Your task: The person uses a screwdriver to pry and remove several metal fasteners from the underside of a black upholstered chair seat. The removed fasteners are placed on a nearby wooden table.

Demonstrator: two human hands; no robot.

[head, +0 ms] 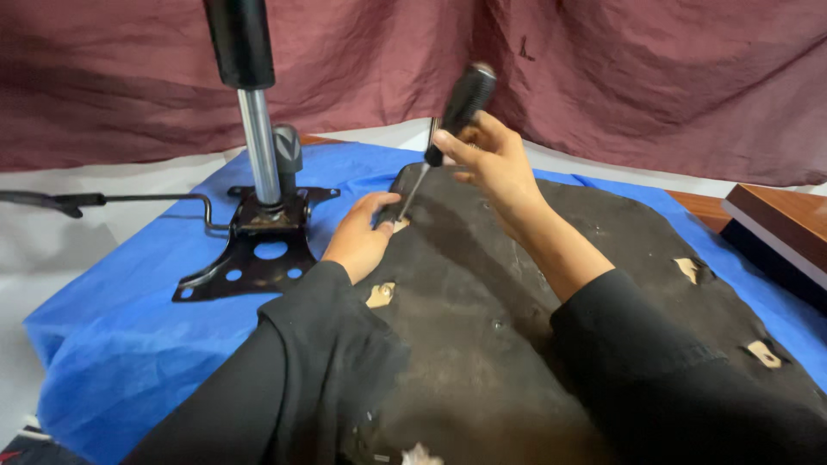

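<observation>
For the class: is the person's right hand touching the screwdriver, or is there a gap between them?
Touching. The head view shows the right hand wrapped around the black handle of the screwdriver, fingers closed on it with no gap.

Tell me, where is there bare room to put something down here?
Bare blue cloth lies left of the metal plate, and behind it toward the curtain. It's crowded around the screwdriver, where the left hand and right hand work on the seat underside.
</observation>
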